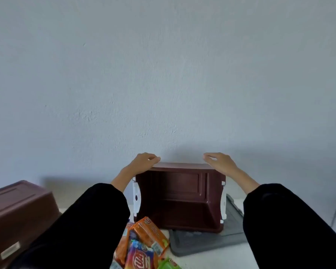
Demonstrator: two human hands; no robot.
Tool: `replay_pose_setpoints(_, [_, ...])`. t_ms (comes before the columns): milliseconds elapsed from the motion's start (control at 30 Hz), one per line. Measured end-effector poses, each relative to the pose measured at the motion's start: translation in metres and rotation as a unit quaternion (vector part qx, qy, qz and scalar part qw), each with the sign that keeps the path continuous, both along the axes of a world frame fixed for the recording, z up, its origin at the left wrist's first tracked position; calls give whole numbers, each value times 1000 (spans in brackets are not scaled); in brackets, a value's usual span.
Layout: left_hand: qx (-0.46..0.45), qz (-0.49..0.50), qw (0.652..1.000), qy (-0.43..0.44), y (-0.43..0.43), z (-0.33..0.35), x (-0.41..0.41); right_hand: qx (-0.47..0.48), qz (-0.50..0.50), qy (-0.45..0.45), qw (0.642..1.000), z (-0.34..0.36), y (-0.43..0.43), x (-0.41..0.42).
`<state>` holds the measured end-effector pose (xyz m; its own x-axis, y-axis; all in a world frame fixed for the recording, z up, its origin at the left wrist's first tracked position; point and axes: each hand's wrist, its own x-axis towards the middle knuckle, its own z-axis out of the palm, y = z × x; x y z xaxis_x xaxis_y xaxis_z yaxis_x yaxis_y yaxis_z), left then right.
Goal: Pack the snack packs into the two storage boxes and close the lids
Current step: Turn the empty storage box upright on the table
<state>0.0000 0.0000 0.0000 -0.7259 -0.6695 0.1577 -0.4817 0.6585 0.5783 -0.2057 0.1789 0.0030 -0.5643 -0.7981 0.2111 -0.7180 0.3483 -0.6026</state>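
A: Progress on the packing?
B: Barely begun, I'd judge. The open storage box (180,191) lies tipped on its side on the worktop (211,261), mouth toward the camera, inside bare, no packs in it

A: Lid?
B: A grey lid (202,243) lies flat beside and partly under that box, so not fitted

A: Snacks?
B: The snack packs (144,243) sit in a heap in front of the box mouth, orange ones on top, one green at the bottom edge. None packed that I can see

A: Other box?
B: The second box (17,206) is well off to the left, brown, partly cut off by the frame. Can't tell what's in it or whether it's closed

A: Hands?
B: The left hand (145,161) is at the box's top left corner, the right hand (219,162) at the top right. The fingers (153,159) are loosely curled on both. Touching or just over the top edge, can't tell, and no clear grip

A: What's left?
B: Nearly everything: stand the box upright, fill both, shut both lids
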Motion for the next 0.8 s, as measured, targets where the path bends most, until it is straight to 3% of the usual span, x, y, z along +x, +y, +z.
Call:
replay_pose_setpoints(100, [26, 38, 998, -46, -9, -1, -5, 106, -16, -18, 994, 1, -8, -8])
replay_pose_setpoints(167, [55, 40, 992, -107, -12, 0, -5, 176, -3, -110, 978, 2, -7, -5])
replay_pose_setpoints(233, [77, 40, 985, -150, -13, 0, -6, 156, -5, -226, 961, 1, -7, -4])
replay_pose_setpoints(267, [77, 36, 984, -156, -13, 0, -6, 143, 2, -242, 960, -1, -7, -4])
replay_pose_setpoints(533, [22, 1, 992, -121, 14, 5, 3, 70, 50, -172, 981, -15, 2, -3])
replay_pose_setpoints(800, [7, 63, 997, -36, 79, 18, 9, -12, 44, -146, 988, 6, 66, 3])
